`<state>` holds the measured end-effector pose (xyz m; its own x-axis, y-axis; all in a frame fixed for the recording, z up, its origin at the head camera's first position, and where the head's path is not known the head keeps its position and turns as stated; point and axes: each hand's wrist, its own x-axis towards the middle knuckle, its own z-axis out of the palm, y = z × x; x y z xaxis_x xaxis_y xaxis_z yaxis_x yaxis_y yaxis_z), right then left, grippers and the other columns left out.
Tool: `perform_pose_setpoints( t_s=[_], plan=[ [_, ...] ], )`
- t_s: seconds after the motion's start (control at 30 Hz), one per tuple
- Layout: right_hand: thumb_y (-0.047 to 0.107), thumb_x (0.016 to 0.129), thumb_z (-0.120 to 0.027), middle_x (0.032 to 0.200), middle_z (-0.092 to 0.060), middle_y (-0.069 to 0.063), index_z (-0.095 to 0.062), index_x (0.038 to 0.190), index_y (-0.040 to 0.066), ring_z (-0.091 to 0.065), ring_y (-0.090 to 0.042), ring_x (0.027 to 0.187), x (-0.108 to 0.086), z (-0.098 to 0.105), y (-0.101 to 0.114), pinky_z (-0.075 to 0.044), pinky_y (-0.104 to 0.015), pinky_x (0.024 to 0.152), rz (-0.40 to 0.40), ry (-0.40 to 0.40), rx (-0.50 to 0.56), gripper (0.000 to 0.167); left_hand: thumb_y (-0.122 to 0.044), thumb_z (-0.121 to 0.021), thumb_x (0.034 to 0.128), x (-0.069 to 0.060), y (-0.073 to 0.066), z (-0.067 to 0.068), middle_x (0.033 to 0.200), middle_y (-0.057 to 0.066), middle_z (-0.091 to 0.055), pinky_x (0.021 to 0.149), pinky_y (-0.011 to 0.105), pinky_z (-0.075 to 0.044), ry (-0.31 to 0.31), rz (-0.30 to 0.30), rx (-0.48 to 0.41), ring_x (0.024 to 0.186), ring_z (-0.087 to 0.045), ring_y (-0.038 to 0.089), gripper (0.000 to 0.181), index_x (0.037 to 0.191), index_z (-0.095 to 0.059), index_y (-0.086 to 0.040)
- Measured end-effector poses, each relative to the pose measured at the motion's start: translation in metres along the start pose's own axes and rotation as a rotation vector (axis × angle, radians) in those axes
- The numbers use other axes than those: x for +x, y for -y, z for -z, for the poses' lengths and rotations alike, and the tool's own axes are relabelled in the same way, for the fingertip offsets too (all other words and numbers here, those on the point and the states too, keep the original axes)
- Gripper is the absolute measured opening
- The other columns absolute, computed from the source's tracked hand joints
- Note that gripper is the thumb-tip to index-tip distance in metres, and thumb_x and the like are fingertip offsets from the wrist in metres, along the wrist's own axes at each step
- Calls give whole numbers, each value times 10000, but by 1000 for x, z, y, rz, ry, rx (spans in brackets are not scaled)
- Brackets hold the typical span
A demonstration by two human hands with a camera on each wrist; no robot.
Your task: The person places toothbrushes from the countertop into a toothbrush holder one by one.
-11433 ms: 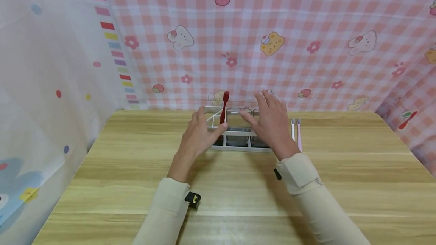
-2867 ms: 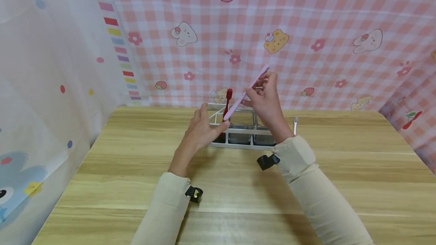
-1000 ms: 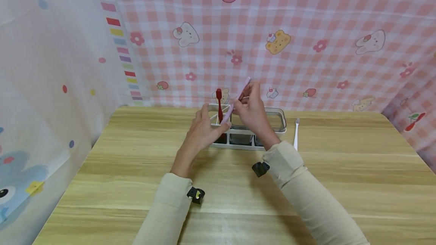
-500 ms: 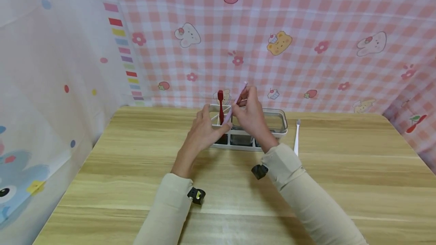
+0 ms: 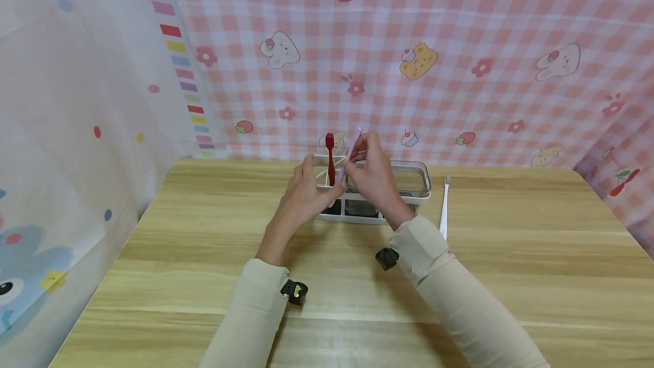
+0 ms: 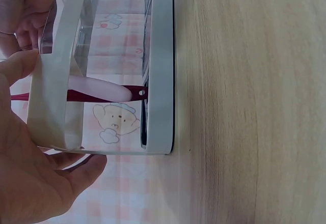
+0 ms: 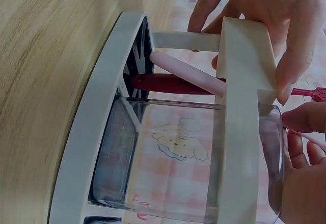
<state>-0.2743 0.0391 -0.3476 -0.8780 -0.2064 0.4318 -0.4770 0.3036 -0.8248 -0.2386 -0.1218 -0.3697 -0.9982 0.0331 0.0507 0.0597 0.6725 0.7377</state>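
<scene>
In the head view a pale toothbrush holder (image 5: 363,221) stands on the table. My left hand (image 5: 301,200) grips its left end, thumb in front and fingers round the far side. A red toothbrush (image 5: 330,152) stands in its left section. My right hand (image 5: 374,178) pinches a pink toothbrush (image 5: 357,139) near its upper end. Below the holder's top rail, the handle of the pink toothbrush (image 7: 188,74) slants beside the red toothbrush (image 7: 163,83) in the right wrist view. Its tip hangs above the base. Clear cups (image 7: 114,158) sit in the holder's other sections.
A white toothbrush (image 5: 444,206) lies on the wooden table (image 5: 204,277), right of the holder. A pink checked cloth (image 5: 286,10) hangs right behind the table's far edge, and a pale curtain (image 5: 61,129) hangs at the left.
Over the last second my right hand has moved slightly left and down, and the pink toothbrush has gone lower into the holder and stands steeper. Earlier it was held above. My left hand stays put.
</scene>
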Motion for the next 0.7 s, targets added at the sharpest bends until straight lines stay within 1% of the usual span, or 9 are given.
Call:
perform_pose_setpoints(
  t_s=[0.13, 0.4, 0.57, 0.7],
  plan=[
    [-140, 874, -650, 1017, -605, -196, -454, 1094, -38, -636, -322, 957, 0, 0, -1, -546, -407, 833, -3, 8, -21, 312, -578, -665, 889, 0, 0, 0, 1497, 211, -372, 966, 615, -448, -2, -17, -3, 1316, -423, 381, 873, 1545, -254, -175],
    [-142, 831, -694, 1016, -602, -150, -508, 1031, -2, -638, -297, 975, 0, 0, -3, -549, -404, 838, -41, 30, -83, 307, -583, -665, 885, -1, 1, 0, 1540, 222, -331, 990, 635, -429, 11, 1, -13, 1353, -400, 400, 928, 1578, -216, -158],
    [-145, 806, -702, 1015, -607, -151, -505, 1039, -5, -638, -291, 963, 0, 0, -1, -554, -394, 814, -46, 35, -83, 336, -580, -667, 885, 0, -1, 1, 1541, 228, -326, 990, 629, -431, 15, 11, -13, 1345, -404, 406, 923, 1575, -216, -167],
    [-124, 805, -718, 1010, -609, -147, -506, 1042, 0, -634, -284, 955, -2, 0, -1, -548, -381, 787, -50, 41, -82, 341, -569, -676, 884, 0, -1, 1, 1517, 219, -353, 974, 613, -446, 11, 1, -17, 1321, -425, 392, 870, 1543, -266, -176]
  ],
)
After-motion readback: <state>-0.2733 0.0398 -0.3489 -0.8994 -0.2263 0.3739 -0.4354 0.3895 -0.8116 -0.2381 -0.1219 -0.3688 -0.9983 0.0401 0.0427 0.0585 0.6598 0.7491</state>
